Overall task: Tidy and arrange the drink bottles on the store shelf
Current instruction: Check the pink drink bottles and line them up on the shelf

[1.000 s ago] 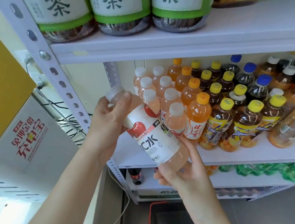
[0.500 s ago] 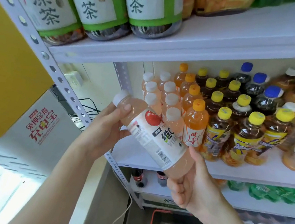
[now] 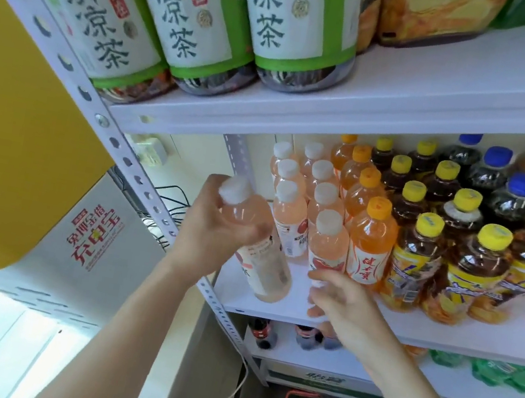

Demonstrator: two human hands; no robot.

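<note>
Gripped the pink bottle (image 3: 263,268) below its cap with the left hand (image 3: 214,229), forearm raised; held the right hand (image 3: 347,303) forward, fingers (image 3: 327,279) loosely spread.

Close head view onto shelf (image 3: 474,338)

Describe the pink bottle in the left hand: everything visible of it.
The pink bottle looks like clear plastic filled with pale pink drink, with a white cap and a white label. It is tilted, cap up and to the left, base down at the front left of the middle shelf; whether the base rests there is unclear. The left hand grips its neck and shoulder. The right hand is beside it, not touching.
</note>
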